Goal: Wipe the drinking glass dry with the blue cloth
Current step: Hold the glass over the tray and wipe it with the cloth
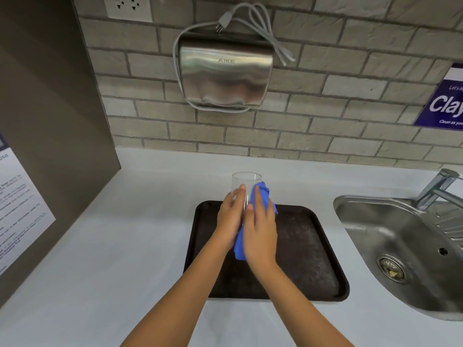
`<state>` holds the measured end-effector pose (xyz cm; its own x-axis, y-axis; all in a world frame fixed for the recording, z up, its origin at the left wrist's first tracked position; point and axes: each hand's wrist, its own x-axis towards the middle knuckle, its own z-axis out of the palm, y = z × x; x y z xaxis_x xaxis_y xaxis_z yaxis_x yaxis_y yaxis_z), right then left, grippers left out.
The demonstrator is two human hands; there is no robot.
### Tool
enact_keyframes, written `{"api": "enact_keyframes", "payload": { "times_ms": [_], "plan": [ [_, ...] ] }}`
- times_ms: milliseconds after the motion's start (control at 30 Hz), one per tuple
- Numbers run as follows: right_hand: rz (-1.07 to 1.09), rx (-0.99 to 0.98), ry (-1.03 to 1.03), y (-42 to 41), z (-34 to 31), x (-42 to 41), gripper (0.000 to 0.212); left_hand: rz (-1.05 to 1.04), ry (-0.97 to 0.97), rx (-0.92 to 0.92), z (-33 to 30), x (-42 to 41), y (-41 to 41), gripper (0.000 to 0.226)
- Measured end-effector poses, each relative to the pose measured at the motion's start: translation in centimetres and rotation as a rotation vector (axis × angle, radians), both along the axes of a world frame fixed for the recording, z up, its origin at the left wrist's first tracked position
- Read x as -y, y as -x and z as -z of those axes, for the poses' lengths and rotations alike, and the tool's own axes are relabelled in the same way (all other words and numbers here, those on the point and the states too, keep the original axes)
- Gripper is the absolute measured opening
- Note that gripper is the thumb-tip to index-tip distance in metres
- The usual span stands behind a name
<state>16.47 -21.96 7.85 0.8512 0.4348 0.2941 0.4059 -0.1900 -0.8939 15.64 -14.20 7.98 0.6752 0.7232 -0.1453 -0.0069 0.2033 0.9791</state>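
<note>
A clear drinking glass is held upright above the far edge of a dark tray. My left hand wraps around the glass's left side. My right hand presses a blue cloth against the glass's right side; the cloth bunches above my fingers and hangs down below my palm. The lower part of the glass is hidden behind both hands.
The tray lies on a white counter. A steel sink with a tap is at the right. On the brick wall hangs a steel hand dryer with a loose cord. A dark panel with a notice stands at the left.
</note>
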Motion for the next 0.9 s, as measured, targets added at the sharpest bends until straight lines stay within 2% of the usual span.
{"api": "enact_keyframes", "payload": {
  "times_ms": [67,133,200,400,567,700,767,833,900],
  "plan": [
    [0.037,0.268,0.159,0.4,0.9,-0.3,0.046,0.056,0.068,0.038,-0.1,-0.3,0.5,0.055],
    [0.037,0.323,0.204,-0.4,0.8,-0.6,0.046,0.132,0.079,0.068,0.1,-0.3,1.0,0.055],
    [-0.008,0.229,0.126,-1.5,0.0,-0.7,0.045,0.206,0.109,0.065,0.4,-0.2,1.4,0.056],
    [-0.19,-0.201,-0.117,-4.4,-2.8,-0.8,0.041,0.225,0.441,0.203,1.7,-0.3,0.7,0.072],
    [-0.261,-0.276,-0.041,-5.3,-3.3,-1.1,0.042,0.21,0.55,0.243,2.6,-0.4,-0.2,0.075],
    [-0.242,-0.584,-0.043,-5.9,-3.9,-0.6,0.042,0.216,0.54,0.265,2.6,-0.5,-0.4,0.077],
    [-0.142,-0.47,-0.016,-5.3,-3.5,-0.4,0.042,0.222,0.522,0.253,2.3,-0.6,-0.6,0.075],
    [-0.071,-0.126,0.114,-3.9,-2.4,-0.3,0.044,0.214,0.484,0.236,2.1,-0.9,-0.7,0.073],
    [-0.012,0.248,0.337,-2.1,-1.3,-0.2,0.045,0.193,0.415,0.202,2.1,-1.1,-0.7,0.068]
  ]
}}
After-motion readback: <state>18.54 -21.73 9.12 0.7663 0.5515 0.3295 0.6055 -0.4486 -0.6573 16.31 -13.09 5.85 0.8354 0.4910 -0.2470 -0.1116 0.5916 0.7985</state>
